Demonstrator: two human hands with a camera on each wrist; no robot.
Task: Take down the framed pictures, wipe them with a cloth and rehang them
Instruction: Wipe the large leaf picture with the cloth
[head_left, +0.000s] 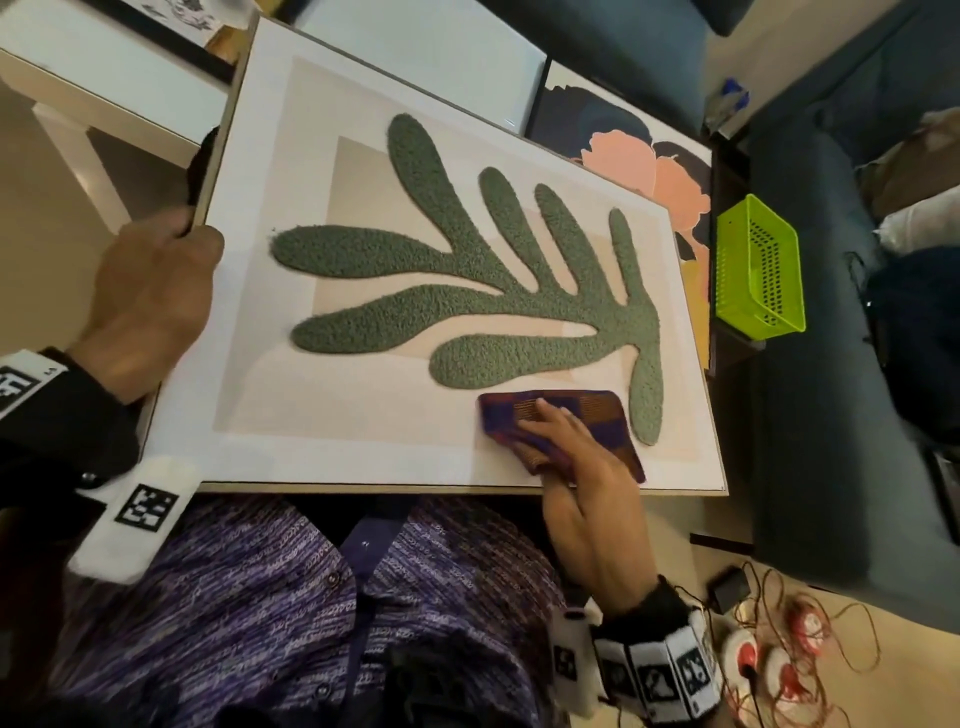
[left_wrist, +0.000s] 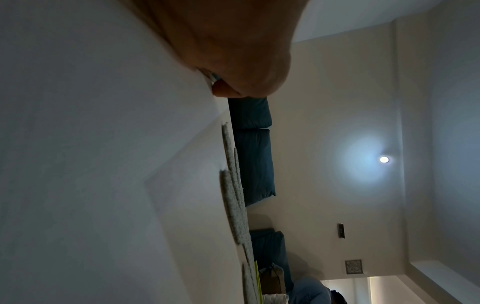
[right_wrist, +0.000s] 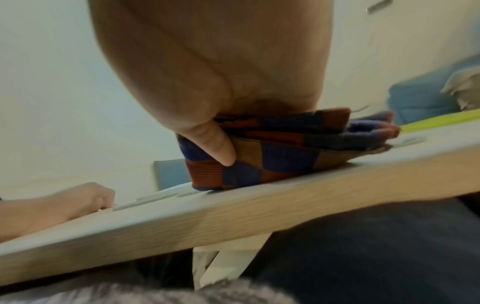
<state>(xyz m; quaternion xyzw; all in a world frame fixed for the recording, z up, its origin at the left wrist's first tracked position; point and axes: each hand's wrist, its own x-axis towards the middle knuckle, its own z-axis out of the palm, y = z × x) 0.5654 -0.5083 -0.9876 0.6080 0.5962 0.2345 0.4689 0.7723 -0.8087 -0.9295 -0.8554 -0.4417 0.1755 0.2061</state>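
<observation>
- The framed picture (head_left: 363, 415), the one with the green leaf shape (head_left: 467, 291), lies flat across the person's lap, its long axis running side to side in front of them.
- Left hand (head_left: 150, 291) is clamped on the frame's left edge, fingers (head_left: 179, 221) curled round the rim, steadying it.
- Right hand (head_left: 576, 467) is pressing a folded checked cloth (head_left: 571, 421) onto the glass near the lower right corner; the thumb pinches the fold from the side in the right wrist view, so the cloth is gripped.
- The key relation, as I read it: most of the unwiped face stretches away to the left of the cloth fingers (head_left: 545, 415) and beyond them, so the next stroke likely sweeps along the long axis towards the holding hand.
- Beyond the fingers lies a second picture (head_left: 649, 166) with pink blooms, partly covered.
- To the right of the wiping fingers, a lime-green basket (head_left: 758, 270); its contents cannot be made out.
</observation>
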